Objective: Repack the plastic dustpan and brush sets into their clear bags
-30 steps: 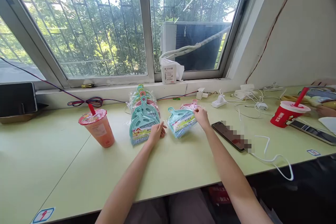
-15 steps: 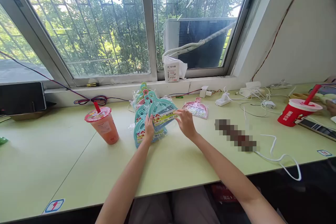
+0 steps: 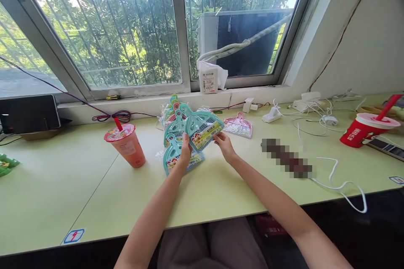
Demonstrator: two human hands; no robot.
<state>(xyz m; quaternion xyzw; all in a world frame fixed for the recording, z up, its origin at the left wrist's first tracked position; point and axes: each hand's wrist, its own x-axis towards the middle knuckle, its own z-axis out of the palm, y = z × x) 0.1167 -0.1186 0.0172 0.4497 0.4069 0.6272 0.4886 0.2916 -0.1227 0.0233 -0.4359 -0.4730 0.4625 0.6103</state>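
Observation:
A teal dustpan set [image 3: 205,128] in clear wrapping, with a yellow printed label, is held tilted above the table between my two hands. My left hand [image 3: 185,151] is closed on its lower left edge, thumb on the front. At its lower right corner, my right hand [image 3: 225,146] pinches the edge with bent fingers. Beneath and to the left lie more wrapped teal sets, the front dustpan set [image 3: 172,157] nearest my left hand. Behind them, pink and green handles [image 3: 174,101] stick out of the pile. A pink dustpan set [image 3: 238,127] lies apart on the right.
An orange drink cup [image 3: 128,147] with a straw stands left of the pile, and a red cup [image 3: 362,132] at far right. A tablet [image 3: 30,113] leans at the left. White cables [image 3: 347,185] and a blurred-out object [image 3: 287,157] lie right. A small box [image 3: 208,82] sits on the sill.
The held dustpan set has turned, its label now slanting up to the right. My right hand has shifted from its upper right side to the lower corner. The view has moved slightly.

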